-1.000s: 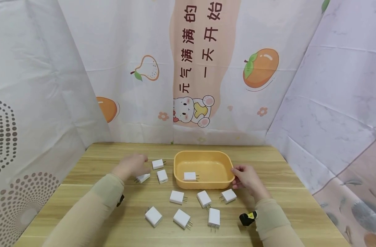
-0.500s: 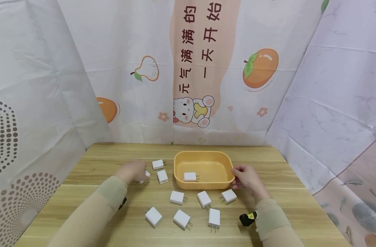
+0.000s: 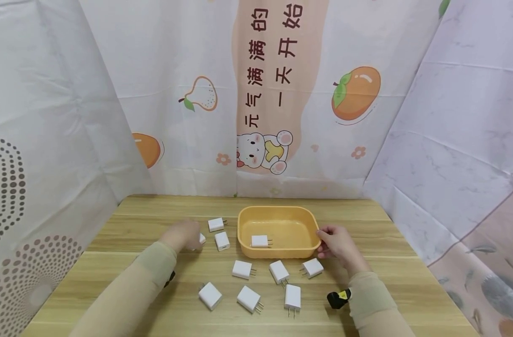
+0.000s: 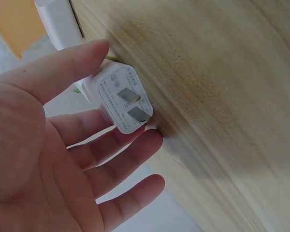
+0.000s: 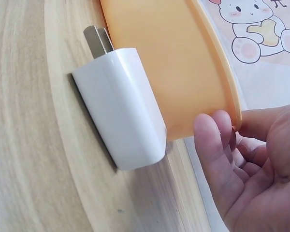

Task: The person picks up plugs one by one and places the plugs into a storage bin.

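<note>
Head view first: the left hand is now closing over the white charger plug at about 9 o'clock from the orange tray. A second ago that plug was lying in plain sight below the fingers; now I'm only seeing a corner, so the pick-up is underway. The right hand is holding the tray's rim at 3 o'clock, same as before.

Counting: I'm getting ten plugs, one inside the tray, one in the left hand, eight loose on the wooden table, plus one tray.

Left wrist view: thumb and fingers are pinching the plug, prongs facing the camera.

Right wrist view: the thumb and curled fingers are gripping the tray edge, another plug lying just beside it.
</note>
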`<state>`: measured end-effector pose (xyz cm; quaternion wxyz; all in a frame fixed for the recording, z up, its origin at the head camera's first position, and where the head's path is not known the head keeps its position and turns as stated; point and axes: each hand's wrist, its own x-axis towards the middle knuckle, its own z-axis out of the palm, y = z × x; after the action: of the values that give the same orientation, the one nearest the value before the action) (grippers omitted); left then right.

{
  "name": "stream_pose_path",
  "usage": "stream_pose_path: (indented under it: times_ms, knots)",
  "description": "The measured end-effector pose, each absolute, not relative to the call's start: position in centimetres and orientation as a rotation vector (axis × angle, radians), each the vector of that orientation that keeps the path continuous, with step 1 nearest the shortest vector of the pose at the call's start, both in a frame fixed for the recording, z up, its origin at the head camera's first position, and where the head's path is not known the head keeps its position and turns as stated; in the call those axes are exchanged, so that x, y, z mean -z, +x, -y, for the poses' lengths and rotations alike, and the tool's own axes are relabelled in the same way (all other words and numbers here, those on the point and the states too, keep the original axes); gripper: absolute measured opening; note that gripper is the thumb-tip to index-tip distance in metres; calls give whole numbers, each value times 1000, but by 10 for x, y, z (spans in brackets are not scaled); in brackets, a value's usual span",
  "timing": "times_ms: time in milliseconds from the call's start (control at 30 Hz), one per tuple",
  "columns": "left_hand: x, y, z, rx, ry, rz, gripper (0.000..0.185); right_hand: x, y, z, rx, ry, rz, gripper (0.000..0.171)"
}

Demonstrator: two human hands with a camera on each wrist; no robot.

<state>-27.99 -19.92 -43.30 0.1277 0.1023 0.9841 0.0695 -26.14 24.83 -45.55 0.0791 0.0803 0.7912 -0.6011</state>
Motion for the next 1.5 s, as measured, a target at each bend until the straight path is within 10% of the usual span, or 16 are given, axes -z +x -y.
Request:
stream_pose_path:
  times_ms: [1500]
  knots:
    - [441, -284, 204, -373, 358, -2848, 12, 457, -262, -249, 1796, 228, -2371, 30]
